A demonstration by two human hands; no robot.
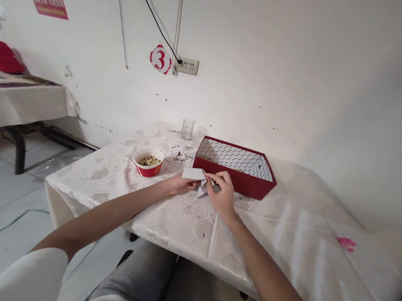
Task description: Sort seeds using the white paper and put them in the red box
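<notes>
A folded piece of white paper is between my two hands, above the table in front of a red box. My left hand is closed on its left side, fingers partly under it. At the paper's right edge, my right hand pinches it with thumb and fingertips. The open red box has a patterned white lining and some grains inside at its left end. Left of my hands stands a red and white bowl holding pale and dark grains.
A clear glass stands near the wall, with small dark bits scattered in front of it. The tablecloth is pale and patterned. A pink thing lies at the right. Another table is at far left.
</notes>
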